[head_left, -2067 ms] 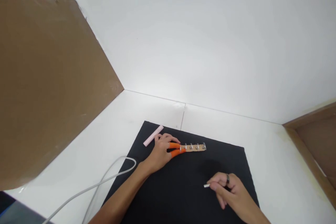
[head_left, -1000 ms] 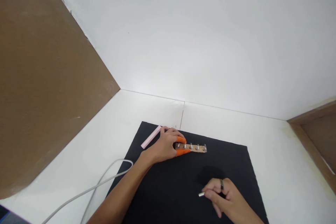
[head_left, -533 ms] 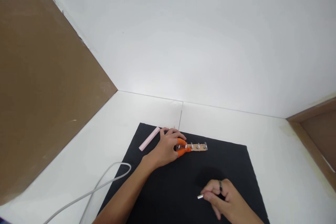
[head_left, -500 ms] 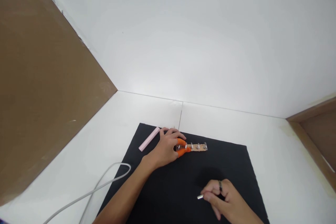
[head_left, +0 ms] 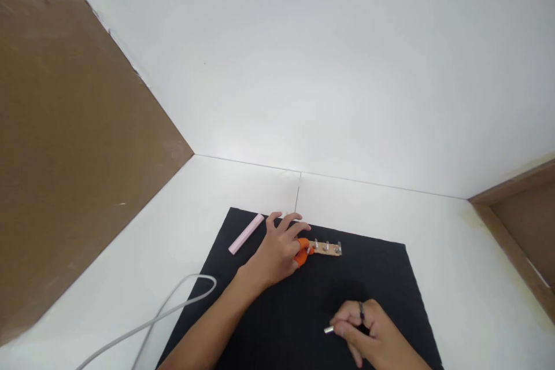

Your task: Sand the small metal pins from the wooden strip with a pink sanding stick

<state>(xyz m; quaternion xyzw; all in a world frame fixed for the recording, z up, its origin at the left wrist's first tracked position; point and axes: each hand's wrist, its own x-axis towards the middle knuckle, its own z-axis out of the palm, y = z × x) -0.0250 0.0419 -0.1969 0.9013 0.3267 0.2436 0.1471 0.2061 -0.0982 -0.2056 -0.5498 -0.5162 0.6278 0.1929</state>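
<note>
My left hand [head_left: 280, 248] is closed around the orange handles [head_left: 302, 253] of a hand tool. Its working end does not show clearly, so I cannot tell which kind it is. Directly beside these handles lies a tan strip [head_left: 330, 249] bearing several small shiny clips or metal bits; its left end is hidden behind the tool and fingers. Lower right, my right hand [head_left: 363, 326], with a dark ring on one finger, pinches a short silvery-white stick-like piece [head_left: 329, 329] between thumb and finger, held over the black mat [head_left: 277, 318].
A pale pink bar [head_left: 245, 235] lies on the mat left of my left hand. A light grey cable [head_left: 173, 306] loops across the mat's left edge. White walls [head_left: 303, 69] and brown panels [head_left: 87, 144] enclose the white table [head_left: 173, 208].
My left hand has moved slightly right along the strip with the orange handles, covering more of the strip's left end. The handles look closer together. My right hand still pinches the small piece.
</note>
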